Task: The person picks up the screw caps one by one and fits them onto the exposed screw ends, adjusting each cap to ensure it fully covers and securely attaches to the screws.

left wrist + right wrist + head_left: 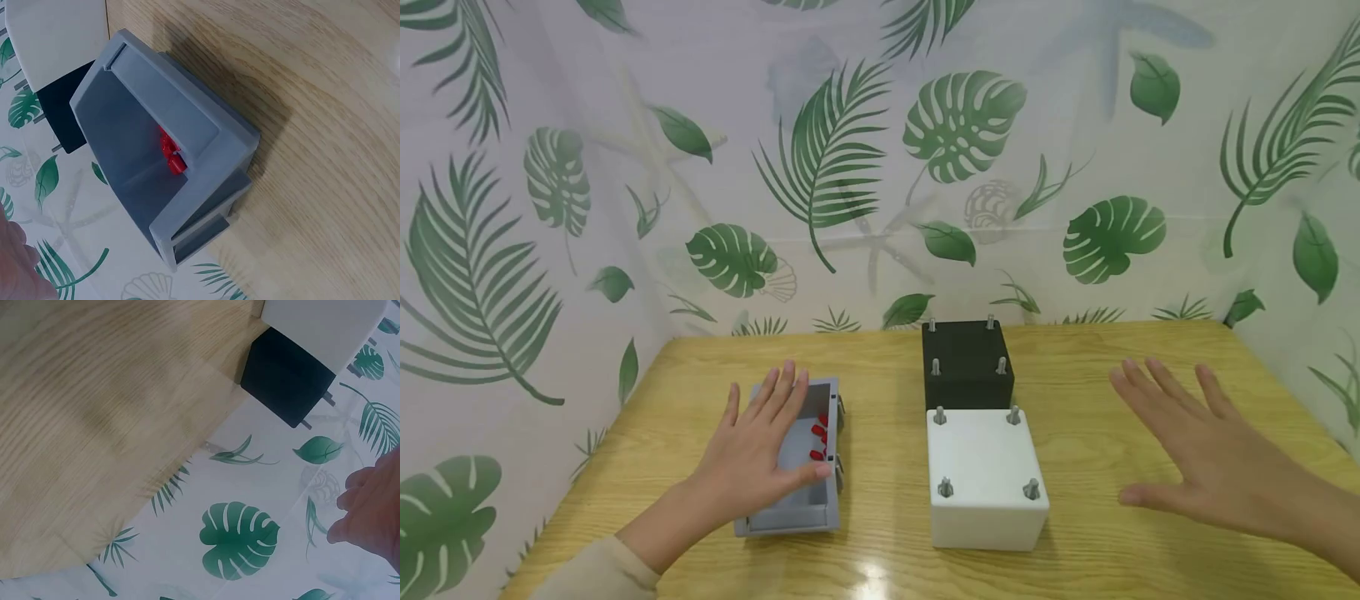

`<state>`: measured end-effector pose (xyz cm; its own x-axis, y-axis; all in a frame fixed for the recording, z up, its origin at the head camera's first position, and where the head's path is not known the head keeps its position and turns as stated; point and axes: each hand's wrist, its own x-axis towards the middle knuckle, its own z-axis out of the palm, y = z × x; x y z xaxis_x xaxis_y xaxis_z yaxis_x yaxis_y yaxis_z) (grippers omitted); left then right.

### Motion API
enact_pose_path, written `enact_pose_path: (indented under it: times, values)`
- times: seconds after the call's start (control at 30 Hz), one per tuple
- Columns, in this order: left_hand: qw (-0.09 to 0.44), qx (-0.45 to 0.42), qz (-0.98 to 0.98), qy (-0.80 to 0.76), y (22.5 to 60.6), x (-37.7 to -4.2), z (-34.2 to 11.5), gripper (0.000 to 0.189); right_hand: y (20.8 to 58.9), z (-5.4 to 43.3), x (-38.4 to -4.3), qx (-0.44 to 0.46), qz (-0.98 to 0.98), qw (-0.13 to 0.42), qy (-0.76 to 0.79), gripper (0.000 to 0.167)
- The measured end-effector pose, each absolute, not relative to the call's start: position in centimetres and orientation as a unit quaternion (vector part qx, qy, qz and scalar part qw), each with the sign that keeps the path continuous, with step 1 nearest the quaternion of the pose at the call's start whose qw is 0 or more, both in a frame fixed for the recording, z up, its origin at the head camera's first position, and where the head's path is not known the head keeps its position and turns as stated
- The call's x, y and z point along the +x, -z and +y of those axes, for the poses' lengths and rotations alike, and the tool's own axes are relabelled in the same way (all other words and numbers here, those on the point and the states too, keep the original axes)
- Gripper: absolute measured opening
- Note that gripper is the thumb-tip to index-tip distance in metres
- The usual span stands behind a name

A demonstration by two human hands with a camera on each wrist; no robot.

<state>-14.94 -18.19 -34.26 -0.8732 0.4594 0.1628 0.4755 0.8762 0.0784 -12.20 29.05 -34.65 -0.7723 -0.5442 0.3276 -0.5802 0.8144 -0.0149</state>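
Note:
My left hand [752, 458] hovers over a grey plastic bin [786, 521], fingers spread and holding nothing. Several small red parts [170, 151] lie inside that bin, partly hidden by the hand in the head view. To the right stands a white block [985, 458] with metal bolts upright at its top corners. Directly behind it is a black block [967, 354] with similar bolts. Over the table's right side, my right hand [1217, 458] is held in the air with straight, spread fingers, apart from the white block and holding nothing.
A wood-grain table [880, 492] bears the bin and both blocks. Leaf-patterned cloth [865, 167] hangs along the table's back and both sides.

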Motion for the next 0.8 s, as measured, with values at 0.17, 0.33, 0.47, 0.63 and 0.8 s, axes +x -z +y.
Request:
enact_pose_path:
  times: [0.17, 0.33, 0.47, 0.63, 0.8]
  values:
    - [0.075, -0.239, -0.967, 0.057, 34.2, -14.8, -18.4, 0.1, 34.8, 28.4, -12.4, 0.315, -0.933, 0.166, -0.052, 0.11]
    - [0.078, -0.24, -0.966, 0.054, 34.2, -15.0, -18.5, 0.098, 34.7, 27.9, -12.7, 0.345, -0.92, 0.177, -0.051, 0.111]
    - [0.079, -0.239, -0.966, 0.053, 34.5, -15.1, -18.4, 0.097, 34.7, 27.5, -12.9, 0.365, -0.911, 0.187, -0.044, 0.111]
    - [0.094, -0.243, -0.964, 0.042, 34.8, -15.3, -18.3, 0.097, 35.0, 27.1, -13.0, 0.376, -0.906, 0.188, -0.044, 0.109]
    - [0.101, -0.246, -0.963, 0.04, 34.9, -15.5, -18.2, 0.094, 35.2, 26.4, -13.1, 0.392, -0.9, 0.187, -0.047, 0.108]
